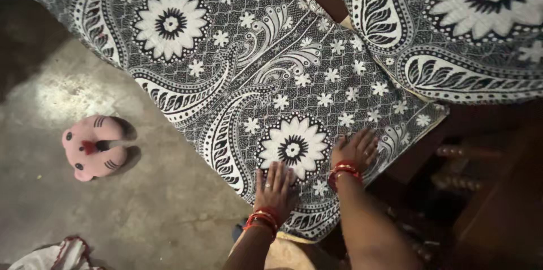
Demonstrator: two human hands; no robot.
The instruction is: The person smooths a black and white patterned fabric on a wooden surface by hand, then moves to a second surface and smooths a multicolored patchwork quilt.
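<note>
**Black-and-white cloth under both palms**

Patterned cloth (271, 78), black with white flowers and paisley, covers the bed and runs from the top of the view down to your wrists. Your left hand (275, 186) lies flat on it near the lower edge, fingers straight and together, gripping nothing. Your right hand (354, 148) rests just beside it, to the right of a large flower, fingers spread and curled slightly onto the weave, pinching nothing. Red bangles (344, 170) ring both wrists. On the grey floor (141, 213) to the left, well apart, sits a pink toy (93, 147). Dark wooden furniture (486, 191) stands at the right.
</note>
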